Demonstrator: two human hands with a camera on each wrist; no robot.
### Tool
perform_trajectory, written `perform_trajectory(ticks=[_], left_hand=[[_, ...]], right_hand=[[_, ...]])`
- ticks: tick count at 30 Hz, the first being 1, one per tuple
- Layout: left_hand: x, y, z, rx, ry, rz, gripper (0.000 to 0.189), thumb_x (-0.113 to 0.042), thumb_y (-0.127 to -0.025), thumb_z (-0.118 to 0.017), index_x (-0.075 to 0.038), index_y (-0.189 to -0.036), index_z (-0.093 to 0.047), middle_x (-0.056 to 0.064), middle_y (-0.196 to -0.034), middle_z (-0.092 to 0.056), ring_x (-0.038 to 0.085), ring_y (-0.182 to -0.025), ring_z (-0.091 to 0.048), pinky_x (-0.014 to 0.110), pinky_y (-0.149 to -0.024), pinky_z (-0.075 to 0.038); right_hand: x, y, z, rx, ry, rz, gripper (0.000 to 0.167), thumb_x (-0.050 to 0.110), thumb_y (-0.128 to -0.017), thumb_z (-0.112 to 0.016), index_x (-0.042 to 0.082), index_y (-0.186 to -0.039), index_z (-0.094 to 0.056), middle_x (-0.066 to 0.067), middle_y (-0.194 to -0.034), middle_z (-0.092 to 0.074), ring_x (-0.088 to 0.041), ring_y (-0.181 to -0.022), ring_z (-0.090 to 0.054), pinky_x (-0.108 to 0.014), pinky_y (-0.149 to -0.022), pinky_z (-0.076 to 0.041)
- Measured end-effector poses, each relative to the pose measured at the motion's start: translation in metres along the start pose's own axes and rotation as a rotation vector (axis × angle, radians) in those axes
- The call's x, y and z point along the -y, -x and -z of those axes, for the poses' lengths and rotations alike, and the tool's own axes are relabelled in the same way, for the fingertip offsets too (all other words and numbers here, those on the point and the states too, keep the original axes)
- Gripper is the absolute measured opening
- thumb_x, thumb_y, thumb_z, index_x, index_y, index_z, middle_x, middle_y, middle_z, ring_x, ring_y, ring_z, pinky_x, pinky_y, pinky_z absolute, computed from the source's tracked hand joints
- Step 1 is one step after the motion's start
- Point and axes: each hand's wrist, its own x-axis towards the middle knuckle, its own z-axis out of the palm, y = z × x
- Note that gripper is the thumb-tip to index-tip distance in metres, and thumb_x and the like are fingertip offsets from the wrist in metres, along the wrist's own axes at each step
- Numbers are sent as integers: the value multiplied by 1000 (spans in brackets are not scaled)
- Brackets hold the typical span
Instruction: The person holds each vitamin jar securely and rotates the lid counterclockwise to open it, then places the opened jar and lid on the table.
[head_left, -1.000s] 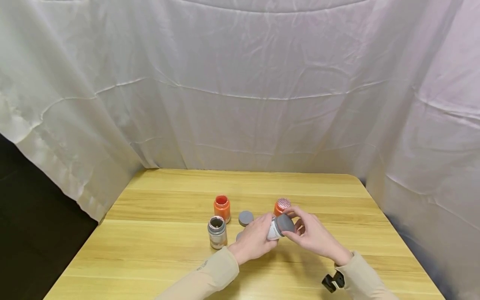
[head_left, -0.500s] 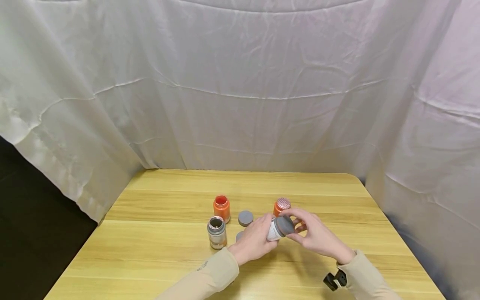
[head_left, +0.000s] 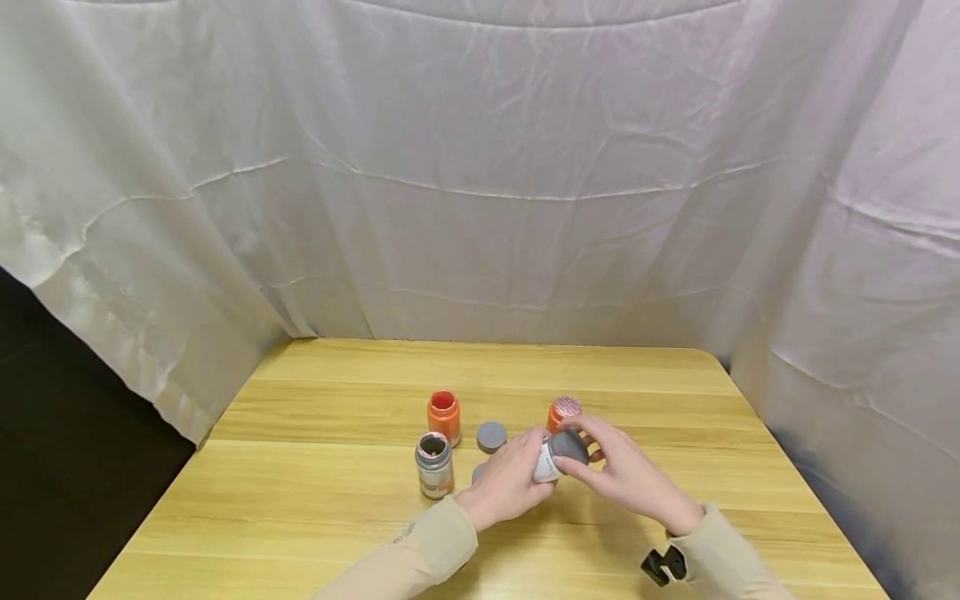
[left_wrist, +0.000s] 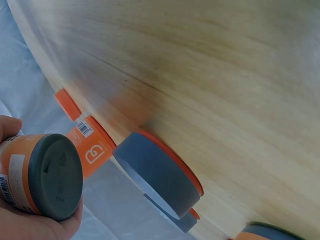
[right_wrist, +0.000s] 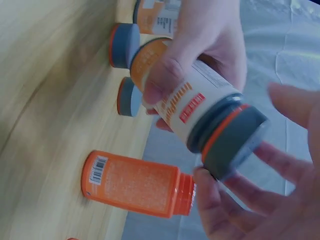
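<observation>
My left hand (head_left: 510, 479) grips a bottle with a white and orange label (right_wrist: 192, 97), held tilted above the table. Its grey cap (head_left: 570, 447) sits on the mouth, with an orange ring showing beneath it. Around that cap curl the fingers of my right hand (head_left: 626, 471). In the right wrist view the fingertips touch the cap's rim, while the thumb appears apart from it. From the left wrist, the bottle's dark base (left_wrist: 56, 176) faces the camera.
To the left stand an uncapped orange bottle (head_left: 444, 417) and an uncapped grey bottle (head_left: 435, 467). Loose grey caps (head_left: 491, 436) lie near the left hand, one partly hidden. Another orange bottle (right_wrist: 135, 182), with a patterned top, stands behind the right hand. Curtains surround the wooden table (head_left: 337, 400).
My right fingers have loosened, shifted slightly right, then come back around the cap with the thumb over its near side. The left hand and the bottle stay nearly still.
</observation>
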Motion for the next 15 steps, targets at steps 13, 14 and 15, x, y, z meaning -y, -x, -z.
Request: perform_trajectory(ticks=[13,14,15], left_hand=[[-3,1,1,5,-27,-23,54,-24,-86,-78,-10,-129,-49,-1,-110,-65,9,-96,-61,22,-84,-51],[-3,1,1,5,-33,-21,55,-24,-86,-78,-9,-129,-49,0,-110,-65,9,-96,-61,22,-84,-51],[-3,1,1,7,-36,-18,55,-24,-86,-78,-9,-130,-49,0,-111,-65,10,-97,-61,23,-85,-52]], right_hand=[[2,-6,-8,-104,86,-243,39,33,-92,-73,10,-121,-63,-4,-92,-71,-6,-71,-62,-21,-61,-51],[2,-6,-8,-90,101,-264,39,35,-92,-73,10,-121,-63,-2,-87,-70,-6,-69,-61,-21,-59,-49],[3,-6,-7,-76,115,-282,40,38,-93,-72,11,-120,-62,-1,-82,-68,-5,-66,-59,-21,-57,-47]])
